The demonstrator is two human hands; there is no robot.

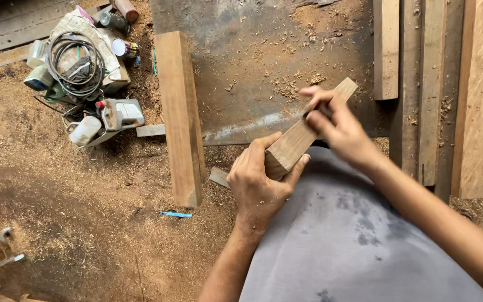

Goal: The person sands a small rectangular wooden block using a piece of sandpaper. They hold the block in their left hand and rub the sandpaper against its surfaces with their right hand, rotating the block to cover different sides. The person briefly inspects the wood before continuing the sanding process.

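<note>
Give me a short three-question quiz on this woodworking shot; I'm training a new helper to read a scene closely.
1. True or false: the left hand grips the near end of the short wooden block.
2. Where is the right hand?
A. on the block's upper part
B. on the coiled cable
C. on the blue pen
3. Fill in: the long plank lies to the ____ of the held block in the picture.

Key:
1. True; its fingers wrap the end nearest the body.
2. A; the coiled cable and the blue pen lie untouched on the sawdust-covered floor.
3. Left.
</note>
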